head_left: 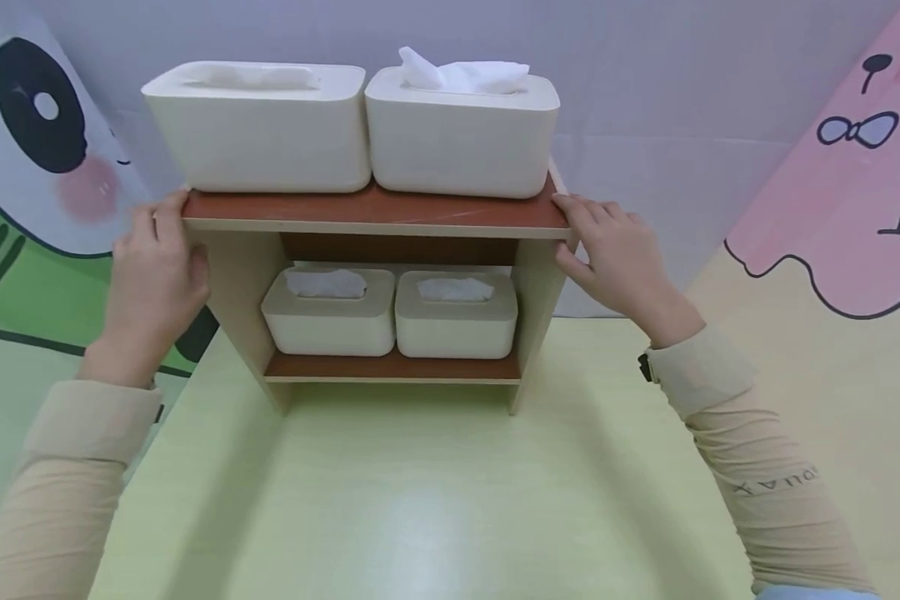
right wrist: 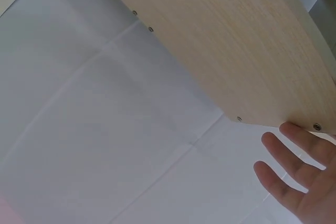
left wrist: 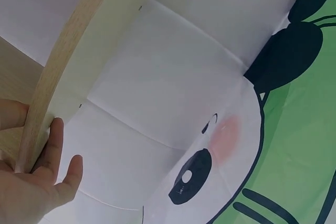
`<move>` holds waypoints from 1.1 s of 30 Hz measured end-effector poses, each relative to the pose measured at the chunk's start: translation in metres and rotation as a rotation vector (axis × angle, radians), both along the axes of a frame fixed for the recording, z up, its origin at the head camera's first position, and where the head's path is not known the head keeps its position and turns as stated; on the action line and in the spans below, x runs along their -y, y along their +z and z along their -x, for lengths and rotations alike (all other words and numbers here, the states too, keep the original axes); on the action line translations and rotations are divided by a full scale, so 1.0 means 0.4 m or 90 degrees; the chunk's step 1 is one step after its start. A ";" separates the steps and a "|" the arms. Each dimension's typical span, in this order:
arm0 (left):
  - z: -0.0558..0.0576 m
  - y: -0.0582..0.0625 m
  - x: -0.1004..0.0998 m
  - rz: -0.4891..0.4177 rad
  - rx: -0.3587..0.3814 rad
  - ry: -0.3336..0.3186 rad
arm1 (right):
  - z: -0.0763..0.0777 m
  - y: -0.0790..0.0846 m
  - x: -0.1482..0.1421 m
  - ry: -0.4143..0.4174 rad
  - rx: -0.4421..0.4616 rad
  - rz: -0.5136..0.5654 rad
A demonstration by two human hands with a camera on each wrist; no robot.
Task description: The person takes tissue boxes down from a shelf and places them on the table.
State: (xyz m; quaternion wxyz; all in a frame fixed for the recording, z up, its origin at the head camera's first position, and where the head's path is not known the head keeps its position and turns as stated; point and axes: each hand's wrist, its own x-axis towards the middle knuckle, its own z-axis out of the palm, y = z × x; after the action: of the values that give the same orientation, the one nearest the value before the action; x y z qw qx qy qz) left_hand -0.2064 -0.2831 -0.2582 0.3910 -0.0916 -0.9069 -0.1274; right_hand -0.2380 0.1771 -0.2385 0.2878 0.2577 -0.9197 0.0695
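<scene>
4 screws (right wrist: 317,127), R wrist cam, not head; L hand (head_left: 153,271), R hand (head_left: 618,250) grip shelf (head_left: 378,210).

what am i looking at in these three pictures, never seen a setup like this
There is no machine: a person is working bare-handed. The wide picture comes from a camera worn on the head, looking forward and down; the other two come from cameras on the left and right wrists. On the table stands a shelf bearing four tissue boxes, two on top and two below. The left hand pinches the shelf's left side; the right hand touches its upper right corner.
</scene>
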 end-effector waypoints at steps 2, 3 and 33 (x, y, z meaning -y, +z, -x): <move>0.003 0.001 0.005 0.007 -0.003 -0.008 | -0.007 0.003 0.003 -0.009 0.005 0.001; 0.004 0.001 0.007 0.010 -0.006 -0.013 | -0.011 0.004 0.005 -0.014 0.010 0.001; 0.028 -0.002 -0.092 0.057 -0.018 -0.067 | -0.019 -0.004 -0.111 -0.067 0.040 0.023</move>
State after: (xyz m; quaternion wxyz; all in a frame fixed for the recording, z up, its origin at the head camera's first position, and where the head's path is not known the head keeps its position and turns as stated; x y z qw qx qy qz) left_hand -0.2177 -0.2461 -0.2589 0.3921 -0.1584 -0.9000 -0.1059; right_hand -0.2303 0.2215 -0.2401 0.2664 0.2015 -0.9392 0.0789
